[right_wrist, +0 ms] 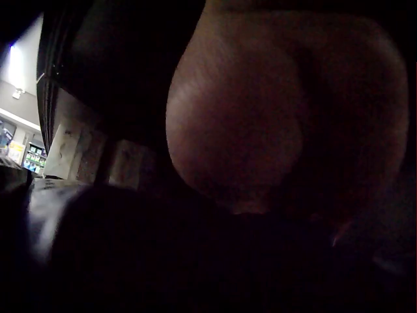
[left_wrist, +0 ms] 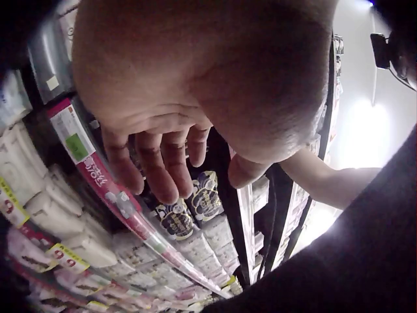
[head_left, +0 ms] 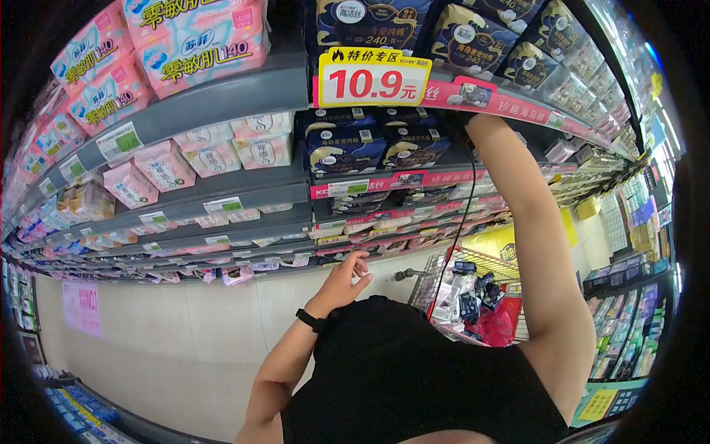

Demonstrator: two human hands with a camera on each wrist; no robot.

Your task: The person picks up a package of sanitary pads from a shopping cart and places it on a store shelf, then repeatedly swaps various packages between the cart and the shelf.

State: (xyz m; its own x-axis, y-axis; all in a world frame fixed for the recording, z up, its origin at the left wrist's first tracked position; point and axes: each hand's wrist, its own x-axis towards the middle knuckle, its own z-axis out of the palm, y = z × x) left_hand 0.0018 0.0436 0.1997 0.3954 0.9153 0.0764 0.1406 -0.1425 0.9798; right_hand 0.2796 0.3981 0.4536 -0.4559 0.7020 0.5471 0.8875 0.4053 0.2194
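My right arm (head_left: 532, 214) reaches deep into the shelf under the price sign, so the head view hides that hand. In the right wrist view the palm of my right hand (right_wrist: 260, 124) shows in the dark; its fingers are lost in shadow, and I cannot tell whether they hold anything. Dark blue pad packs (head_left: 344, 152) stand stacked on this shelf, left of the arm. My left hand (head_left: 344, 280) hovers in front of the lower shelves, fingers loosely bent, with nothing in it. Beyond its fingers in the left wrist view are dark patterned packs (left_wrist: 176, 220).
A shopping cart (head_left: 425, 285) holding several packs and a red bag (head_left: 497, 322) stands by my right side. The yellow price sign (head_left: 373, 78) hangs from the upper shelf edge. Pink packs (head_left: 200, 52) fill the shelves at left. A black cable (head_left: 460, 229) runs down from my right wrist.
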